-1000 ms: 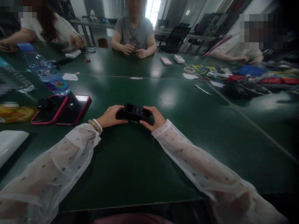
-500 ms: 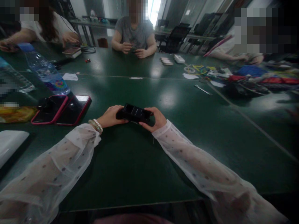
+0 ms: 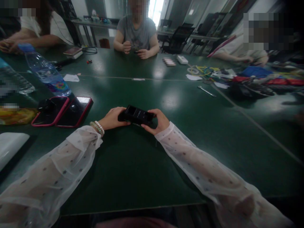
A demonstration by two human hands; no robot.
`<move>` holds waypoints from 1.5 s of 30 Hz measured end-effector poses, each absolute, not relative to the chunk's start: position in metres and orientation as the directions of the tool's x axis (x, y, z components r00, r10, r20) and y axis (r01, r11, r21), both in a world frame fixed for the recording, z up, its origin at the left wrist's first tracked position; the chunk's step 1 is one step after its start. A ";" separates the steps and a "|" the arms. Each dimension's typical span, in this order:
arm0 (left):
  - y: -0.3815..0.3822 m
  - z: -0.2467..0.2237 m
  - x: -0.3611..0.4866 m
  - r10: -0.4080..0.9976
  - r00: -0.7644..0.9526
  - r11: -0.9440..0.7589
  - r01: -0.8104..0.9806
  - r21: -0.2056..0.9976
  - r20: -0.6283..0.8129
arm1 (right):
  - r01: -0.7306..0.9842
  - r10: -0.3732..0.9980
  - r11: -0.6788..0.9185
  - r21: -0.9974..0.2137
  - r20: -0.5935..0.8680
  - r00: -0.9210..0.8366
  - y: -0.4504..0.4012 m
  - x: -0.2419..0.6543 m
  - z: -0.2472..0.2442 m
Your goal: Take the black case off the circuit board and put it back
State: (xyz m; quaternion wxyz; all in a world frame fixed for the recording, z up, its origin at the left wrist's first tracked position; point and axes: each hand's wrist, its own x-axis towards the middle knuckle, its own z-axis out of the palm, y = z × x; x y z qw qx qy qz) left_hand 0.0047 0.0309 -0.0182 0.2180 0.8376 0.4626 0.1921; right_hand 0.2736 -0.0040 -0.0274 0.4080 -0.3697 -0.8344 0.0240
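A black box-shaped device (image 3: pixel 138 115) with a square dark recess or window towards its left and small pale markings in the middle is held between both hands; its exact kind I cannot make out. My left hand (image 3: pixel 113 118), with bead bracelets at the wrist, is closed round its left end. The right end is gripped by my right hand (image 3: pixel 158 122), thumb on the near side and fingers on the far side. The device is slightly tilted, lower on the right, just over or on the green table (image 3: pixel 133 171).
On the left are two red-cased phones (image 3: pixel 74 112), a water bottle (image 3: pixel 48 74), a yellow packet (image 3: pixel 17 116) and a white object (image 3: pixel 11 145). A wrench-like tool (image 3: pixel 206 91) and tangled cables (image 3: pixel 201 70) lie at the right. Other people sit round the table.
My hands and the black device stay where they were. Across the table, a person's hands have moved apart; the person at the left has drawn an arm back from the book.
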 end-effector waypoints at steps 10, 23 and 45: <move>0.031 -0.019 0.003 0.865 0.485 -0.463 0.670 0.580 0.129 | 0.588 0.667 0.705 -0.398 0.655 -0.356 -0.007 0.274 -0.030; 0.030 -0.016 0.004 0.853 0.503 -0.461 0.603 0.651 0.139 | 0.583 0.677 0.694 -0.422 0.658 -0.330 -0.007 0.275 -0.033; 0.029 -0.018 0.004 0.851 0.502 -0.481 0.625 0.615 0.156 | 0.591 0.752 0.640 -0.491 0.557 -0.351 0.000 0.275 -0.038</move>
